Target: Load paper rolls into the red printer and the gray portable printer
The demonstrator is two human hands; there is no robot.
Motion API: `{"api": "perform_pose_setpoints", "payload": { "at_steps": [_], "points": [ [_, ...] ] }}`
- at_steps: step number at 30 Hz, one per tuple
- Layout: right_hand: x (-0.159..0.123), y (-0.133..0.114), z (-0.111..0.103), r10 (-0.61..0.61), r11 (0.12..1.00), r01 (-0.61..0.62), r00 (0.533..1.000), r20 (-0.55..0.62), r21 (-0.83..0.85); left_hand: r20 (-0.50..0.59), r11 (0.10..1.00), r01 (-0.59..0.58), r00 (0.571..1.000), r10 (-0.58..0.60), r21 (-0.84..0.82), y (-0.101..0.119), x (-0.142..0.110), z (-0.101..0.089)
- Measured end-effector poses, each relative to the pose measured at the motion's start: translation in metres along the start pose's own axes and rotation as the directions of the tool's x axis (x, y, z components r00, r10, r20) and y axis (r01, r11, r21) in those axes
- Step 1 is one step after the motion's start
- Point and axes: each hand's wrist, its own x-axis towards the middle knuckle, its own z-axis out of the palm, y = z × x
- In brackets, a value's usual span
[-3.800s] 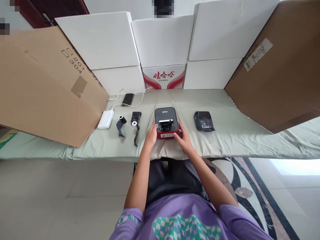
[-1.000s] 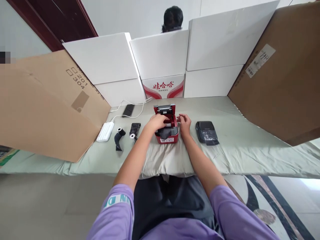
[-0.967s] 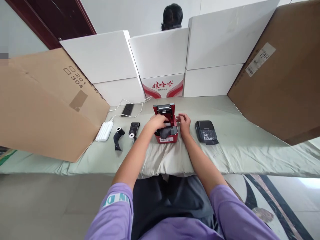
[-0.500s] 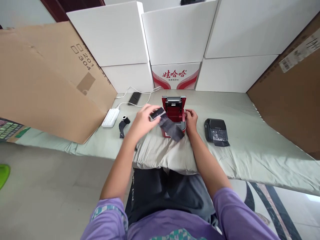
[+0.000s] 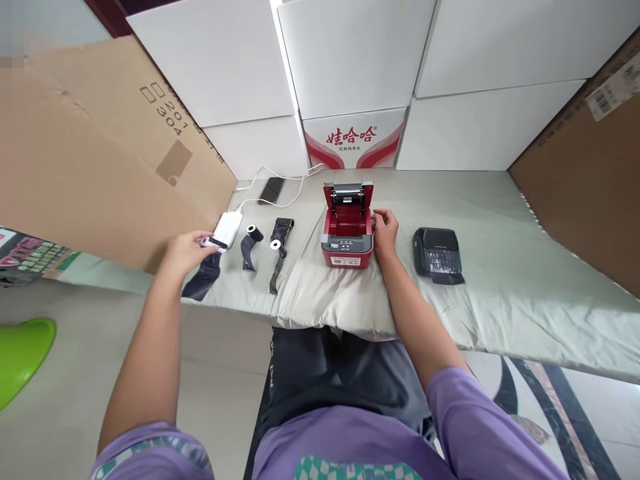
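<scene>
A paper roll with a dark printed tail is in my left hand, fingers closed on it. The tail hangs over the cloth at the left, near the white power bank. In the middle of the table stands the red and black label printer, its lid raised and its red bay showing no roll. My right hand rests against the printer's right side, fingers curled; what the fingertips press on is hidden. Two more small rolls, one upper left and one nearer the printer, lie with dark tails loose.
A black handheld device sits right of the printer. A dark phone and a white cable lie at the back left. White boxes wall the back; cardboard sheets flank both sides. A green object is on the floor.
The printer lid went from closed to raised. My left hand has taken the roll out of the printer and carried it left, beside the power bank. My right hand stays at the printer's side.
</scene>
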Motion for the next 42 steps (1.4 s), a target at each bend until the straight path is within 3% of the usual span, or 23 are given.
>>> {"api": "perform_pose_setpoints", "payload": {
  "at_steps": [5,10,13,16,17,19,21,24,27,29,32,36,39,42],
  "points": [
    [0.0,0.0,0.0,-0.006,1.0,0.006,1.0,0.002,0.002,0.119,0.991,0.067,0.99,-0.081,0.119,-0.002,-0.015,0.035],
    [0.001,0.0,0.0,0.002,1.0,-0.002,1.0,0.008,0.008,0.157,0.986,0.04,0.985,-0.066,0.164,-0.007,-0.012,0.037],
    [0.001,-0.001,0.0,0.004,1.0,-0.004,1.0,-0.002,0.011,0.072,0.977,-0.076,0.995,0.063,0.198,0.001,-0.015,0.031],
    [0.001,-0.003,0.001,0.011,1.0,-0.01,1.0,-0.017,0.03,-0.071,0.939,-0.279,0.952,0.298,0.199,0.029,-0.029,0.035],
    [0.001,-0.003,0.001,0.012,0.999,-0.011,1.0,-0.02,0.035,-0.041,0.92,-0.346,0.933,0.358,0.184,0.042,-0.034,0.04],
    [0.0,-0.004,0.001,0.015,0.999,-0.014,1.0,-0.026,0.042,0.123,0.879,-0.453,0.891,0.438,0.151,0.065,-0.044,0.053],
    [0.0,-0.004,0.001,0.02,0.999,-0.018,0.999,-0.028,0.047,0.23,0.859,-0.492,0.86,0.455,0.14,0.082,-0.049,0.067],
    [0.0,-0.003,0.001,0.01,0.999,-0.01,1.0,-0.019,0.044,0.265,0.874,-0.467,0.867,0.421,0.137,0.09,-0.05,0.082],
    [0.0,-0.002,0.0,-0.002,0.999,0.002,1.0,-0.009,0.033,0.285,0.892,-0.441,0.872,0.397,0.105,0.086,-0.048,0.086],
    [0.001,-0.002,0.001,0.001,0.999,-0.001,1.0,-0.011,0.032,0.27,0.898,-0.439,0.867,0.419,0.015,0.086,-0.05,0.084],
    [0.002,0.0,0.002,0.008,0.999,-0.007,1.0,-0.021,0.045,0.216,0.865,-0.408,0.853,0.475,-0.292,0.095,-0.055,0.081],
    [0.002,0.001,0.002,0.009,0.999,-0.008,1.0,-0.02,0.042,0.192,0.693,-0.207,0.871,0.452,-0.691,0.122,-0.061,0.08],
    [0.002,0.0,0.002,0.015,0.999,-0.014,1.0,-0.015,0.036,0.183,0.605,-0.157,0.868,0.461,-0.78,0.15,-0.065,0.084],
    [0.002,0.0,0.002,0.031,0.998,-0.031,0.999,-0.012,0.048,0.156,0.595,-0.243,0.828,0.539,-0.766,0.178,-0.069,0.09]
  ]
}}
